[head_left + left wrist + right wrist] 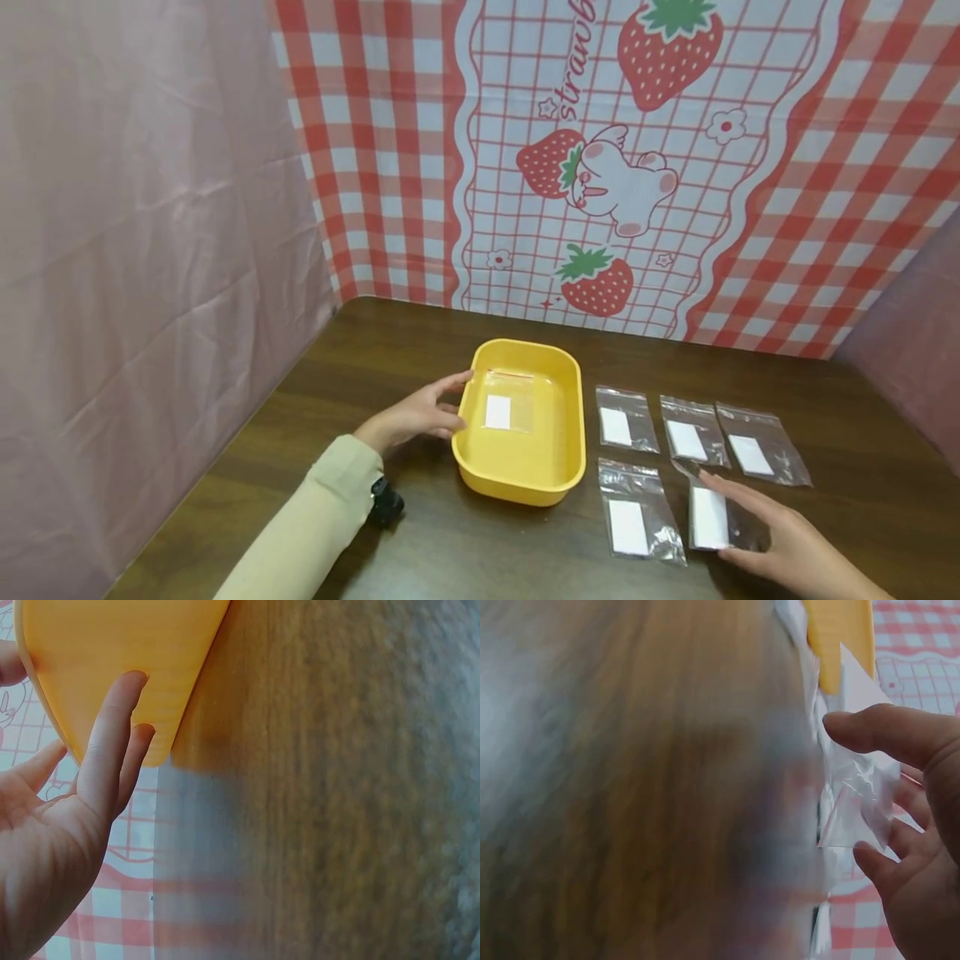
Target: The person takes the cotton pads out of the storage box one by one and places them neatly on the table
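Note:
My left hand (416, 415) is at the left side of a yellow plastic bin (517, 467), its fairly straight fingers against the outer wall and rim. Inside the bin lies a clear zip bag with a white card (498, 412). My right hand (787, 533) pinches another clear zip bag with a white card (708, 518) between thumb and fingers, tilted up in the right wrist view (859, 787). Several similar bags lie flat right of the bin; the closest are a lower bag (628, 527) and a middle upper bag (687, 441).
The dark wooden table (300, 417) carries everything. One zip bag (617, 427) lies close to the bin's right side, another (752, 456) farther right. Behind the table hangs a red checked strawberry cloth (600, 200); a plain pink cloth (165, 250) hangs on the left.

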Available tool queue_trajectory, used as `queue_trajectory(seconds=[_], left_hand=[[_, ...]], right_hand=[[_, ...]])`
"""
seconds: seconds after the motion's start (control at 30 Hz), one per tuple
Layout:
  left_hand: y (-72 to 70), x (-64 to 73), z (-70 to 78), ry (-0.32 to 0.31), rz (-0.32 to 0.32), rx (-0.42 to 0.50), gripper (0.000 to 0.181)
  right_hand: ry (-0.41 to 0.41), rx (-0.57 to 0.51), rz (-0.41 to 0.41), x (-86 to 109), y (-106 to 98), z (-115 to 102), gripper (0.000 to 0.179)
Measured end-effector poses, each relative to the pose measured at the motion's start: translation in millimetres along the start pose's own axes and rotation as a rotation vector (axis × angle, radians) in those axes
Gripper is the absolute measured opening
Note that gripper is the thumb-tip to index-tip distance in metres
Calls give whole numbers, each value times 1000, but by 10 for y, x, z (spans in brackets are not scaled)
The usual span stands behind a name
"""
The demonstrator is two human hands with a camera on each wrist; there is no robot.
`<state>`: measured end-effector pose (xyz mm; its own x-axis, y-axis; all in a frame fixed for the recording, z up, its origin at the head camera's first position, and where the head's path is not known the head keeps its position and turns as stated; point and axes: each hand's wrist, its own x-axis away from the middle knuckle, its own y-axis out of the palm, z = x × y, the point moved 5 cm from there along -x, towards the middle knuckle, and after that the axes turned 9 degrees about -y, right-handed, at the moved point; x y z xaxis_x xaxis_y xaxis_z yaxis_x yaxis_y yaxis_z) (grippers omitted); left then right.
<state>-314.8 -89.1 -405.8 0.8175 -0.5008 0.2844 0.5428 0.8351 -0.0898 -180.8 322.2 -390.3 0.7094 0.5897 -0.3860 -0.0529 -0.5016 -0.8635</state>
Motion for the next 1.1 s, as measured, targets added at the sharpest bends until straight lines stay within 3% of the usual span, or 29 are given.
queue_trajectory(seconds=[0.2,0.4,0.47,0.73,0.9,1.1], left_hand=[[1,-11,-1,-21,12,-11,80],[5,-3,1,-42,24,-18,80],[9,0,4,-41,25,-19,80],[4,12,-1,-37,27,-24,80],[-8,19,-5,-39,34,-24,80],[-12,9,-2,-41,34,-21,80]], right_hand=[[101,-88,-162,173,80,200,79],[195,-251,-295,218,158,309,77],[184,-267,-302,208,156,314,76],[-12,-293,-273,125,148,291,73],[-24,-301,-291,111,166,311,75],[6,-225,-228,77,149,286,81]])
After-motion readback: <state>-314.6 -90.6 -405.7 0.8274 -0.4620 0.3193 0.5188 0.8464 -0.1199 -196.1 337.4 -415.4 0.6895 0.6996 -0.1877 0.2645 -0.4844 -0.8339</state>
